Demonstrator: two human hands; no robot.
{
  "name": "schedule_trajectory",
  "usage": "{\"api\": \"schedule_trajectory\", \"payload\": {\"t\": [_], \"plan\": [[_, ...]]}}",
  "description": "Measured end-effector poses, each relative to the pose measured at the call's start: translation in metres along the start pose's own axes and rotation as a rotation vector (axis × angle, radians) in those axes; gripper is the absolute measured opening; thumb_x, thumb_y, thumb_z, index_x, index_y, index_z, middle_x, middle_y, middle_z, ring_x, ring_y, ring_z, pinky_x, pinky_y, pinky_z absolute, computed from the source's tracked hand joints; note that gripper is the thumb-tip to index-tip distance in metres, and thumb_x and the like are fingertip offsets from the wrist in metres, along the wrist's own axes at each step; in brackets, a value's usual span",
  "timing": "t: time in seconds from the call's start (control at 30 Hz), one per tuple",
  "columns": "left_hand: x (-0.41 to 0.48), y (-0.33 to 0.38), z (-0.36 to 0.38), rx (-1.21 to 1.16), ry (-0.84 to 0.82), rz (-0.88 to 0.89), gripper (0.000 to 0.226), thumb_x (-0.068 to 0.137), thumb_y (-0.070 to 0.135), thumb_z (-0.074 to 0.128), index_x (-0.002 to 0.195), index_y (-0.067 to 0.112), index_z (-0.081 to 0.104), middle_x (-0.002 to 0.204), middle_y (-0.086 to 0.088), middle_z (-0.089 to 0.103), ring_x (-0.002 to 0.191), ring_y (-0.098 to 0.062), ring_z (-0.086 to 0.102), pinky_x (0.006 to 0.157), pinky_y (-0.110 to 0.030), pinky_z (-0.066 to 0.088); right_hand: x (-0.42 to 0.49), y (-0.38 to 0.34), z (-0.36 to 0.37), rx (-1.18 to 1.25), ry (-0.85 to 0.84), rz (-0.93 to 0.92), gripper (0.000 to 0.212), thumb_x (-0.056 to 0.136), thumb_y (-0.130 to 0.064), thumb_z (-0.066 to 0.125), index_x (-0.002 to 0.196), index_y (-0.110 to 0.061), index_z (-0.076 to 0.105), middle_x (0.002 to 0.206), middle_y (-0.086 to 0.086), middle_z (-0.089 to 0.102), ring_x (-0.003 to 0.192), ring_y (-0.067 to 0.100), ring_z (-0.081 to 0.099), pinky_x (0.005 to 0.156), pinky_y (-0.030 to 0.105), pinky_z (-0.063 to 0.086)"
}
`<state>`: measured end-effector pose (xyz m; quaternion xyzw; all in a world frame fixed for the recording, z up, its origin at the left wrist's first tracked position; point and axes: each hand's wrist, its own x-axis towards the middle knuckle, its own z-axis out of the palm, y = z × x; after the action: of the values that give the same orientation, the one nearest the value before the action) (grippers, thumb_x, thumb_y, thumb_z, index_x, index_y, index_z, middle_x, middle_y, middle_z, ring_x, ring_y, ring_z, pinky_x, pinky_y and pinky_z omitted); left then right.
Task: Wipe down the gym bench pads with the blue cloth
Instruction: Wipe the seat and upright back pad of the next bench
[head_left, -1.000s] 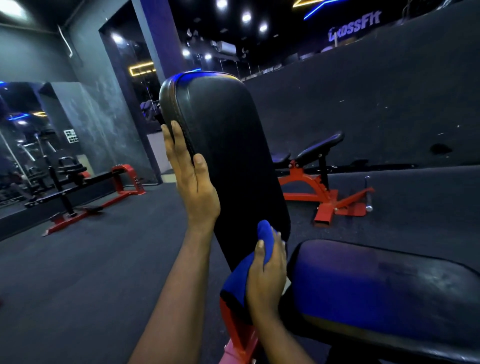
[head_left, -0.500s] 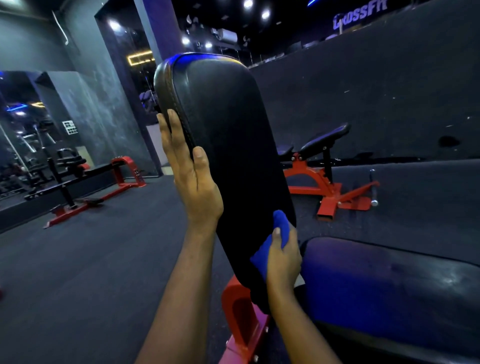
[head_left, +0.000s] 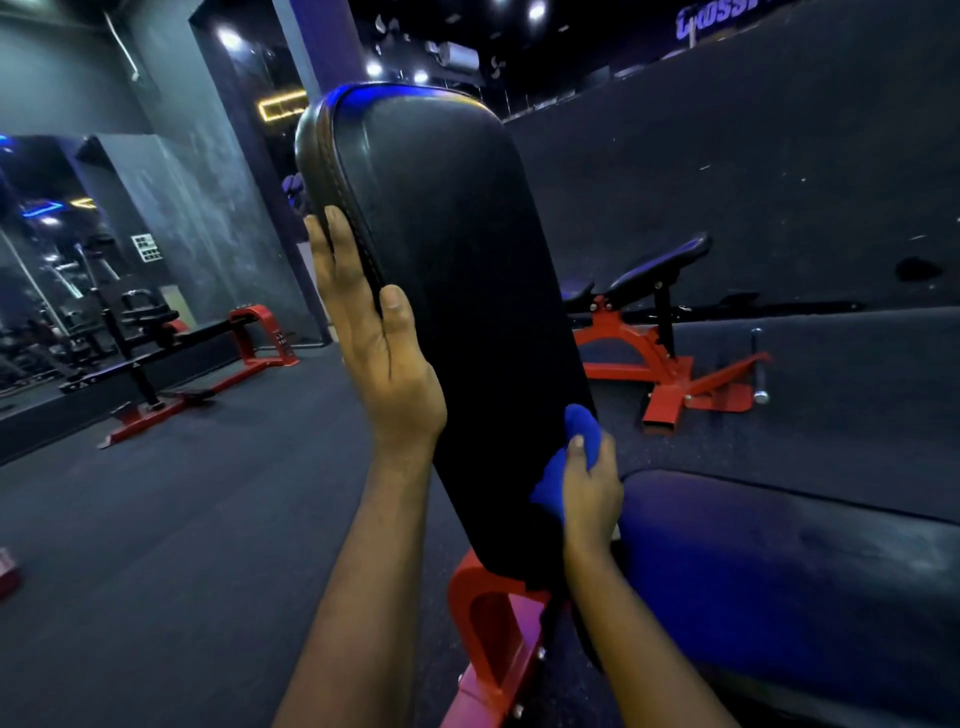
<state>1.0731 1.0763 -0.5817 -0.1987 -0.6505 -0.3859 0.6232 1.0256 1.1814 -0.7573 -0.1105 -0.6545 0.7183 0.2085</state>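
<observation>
R hand (head_left: 592, 493) presses blue cloth (head_left: 563, 467) on back pad (head_left: 457, 291).

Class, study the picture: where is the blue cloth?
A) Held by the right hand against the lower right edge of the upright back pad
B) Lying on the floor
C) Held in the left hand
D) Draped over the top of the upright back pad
A: the right hand grips the blue cloth against the upright back pad low on its right edge; the left hand holds no cloth.
</observation>
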Motion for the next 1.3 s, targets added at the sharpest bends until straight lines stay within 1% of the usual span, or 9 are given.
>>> {"api": "schedule_trajectory", "payload": {"t": [0.2,0.3,0.43,0.53,0.63,0.83,0.93,1.1,1.3], "plan": [[0.0,0.0,-0.001,0.018,0.008,0.0,0.047,0.105,0.001,0.029,0.152,-0.005,0.021,0.161,-0.02,0.017,0.151,-0.028,0.011,0.124,-0.04,0.01,0.063,-0.014,-0.005,-0.035,-0.03,0.164,0.034,0.104,-0.027,0.043,0.131,-0.01,0.053,0.123,0.024,0.061,0.116,0.041,0.055,0.093,0.04,0.041],[-0.001,-0.001,-0.002,0.016,0.012,0.006,0.048,0.105,0.001,0.029,0.152,-0.005,0.021,0.161,-0.021,0.016,0.152,-0.029,0.01,0.124,-0.039,0.009,0.001,-0.016,-0.002,-0.05,-0.022,0.053,0.043,0.102,-0.039,0.043,0.137,-0.016,0.052,0.13,0.018,0.061,0.121,0.036,0.055,0.098,0.044,0.044],[0.001,-0.006,0.001,0.017,0.004,0.032,0.048,0.105,0.0,0.029,0.151,-0.008,0.02,0.16,-0.024,0.015,0.151,-0.032,0.01,0.124,-0.046,0.009,-0.067,-0.018,0.004,0.035,0.046,-0.197,0.051,0.099,-0.04,0.042,0.147,-0.022,0.045,0.15,-0.001,0.046,0.141,0.017,0.038,0.115,0.039,0.032],[0.001,-0.004,0.001,0.03,-0.007,0.022,0.048,0.105,0.0,0.029,0.151,-0.008,0.02,0.161,-0.024,0.015,0.151,-0.031,0.009,0.124,-0.043,0.008,-0.013,-0.02,0.003,-0.048,-0.001,-0.013,0.041,0.103,-0.034,0.045,0.14,-0.019,0.049,0.137,0.015,0.057,0.128,0.035,0.05,0.101,0.042,0.042],[0.001,-0.004,-0.001,0.031,0.004,0.006,0.047,0.105,0.001,0.03,0.151,-0.007,0.021,0.161,-0.023,0.015,0.151,-0.03,0.01,0.124,-0.036,0.008,0.027,-0.025,-0.001,-0.04,-0.047,0.15,0.034,0.103,-0.029,0.044,0.134,-0.017,0.049,0.127,0.02,0.06,0.118,0.039,0.054,0.093,0.04,0.041],[0.0,0.003,-0.002,0.039,-0.007,0.015,0.047,0.105,0.001,0.031,0.151,-0.007,0.021,0.16,-0.024,0.014,0.151,-0.028,0.01,0.121,-0.027,0.008,-0.039,-0.011,-0.001,0.087,0.114,0.125,0.045,0.099,-0.031,0.053,0.137,-0.008,0.043,0.136,0.021,0.054,0.121,0.039,0.053,0.099,0.044,0.044],[0.0,-0.001,-0.002,0.034,-0.012,0.031,0.047,0.105,0.001,0.03,0.151,-0.008,0.02,0.16,-0.026,0.014,0.151,-0.032,0.01,0.122,-0.031,0.008,-0.076,-0.006,-0.004,0.089,0.118,0.096,0.042,0.101,-0.033,0.048,0.134,-0.007,0.043,0.134,0.021,0.055,0.118,0.039,0.054,0.096,0.045,0.045],[0.0,0.001,-0.001,0.032,-0.013,0.027,0.047,0.105,0.001,0.03,0.15,-0.009,0.02,0.16,-0.026,0.014,0.151,-0.034,0.01,0.124,-0.035,0.007,-0.003,-0.022,-0.014,-0.009,0.067,0.439,0.043,0.105,-0.03,0.042,0.134,0.002,0.042,0.133,0.033,0.052,0.121,0.047,0.052,0.094,0.042,0.041],[-0.001,-0.001,-0.002,0.041,0.0,0.029,0.047,0.106,0.003,0.03,0.15,-0.009,0.021,0.159,-0.027,0.016,0.15,-0.037,0.011,0.122,-0.052,0.009,-0.026,-0.007,-0.016,-0.082,0.015,0.268,0.038,0.104,-0.029,0.043,0.124,0.002,0.044,0.123,0.033,0.057,0.11,0.048,0.057,0.089,0.046,0.046]]}}
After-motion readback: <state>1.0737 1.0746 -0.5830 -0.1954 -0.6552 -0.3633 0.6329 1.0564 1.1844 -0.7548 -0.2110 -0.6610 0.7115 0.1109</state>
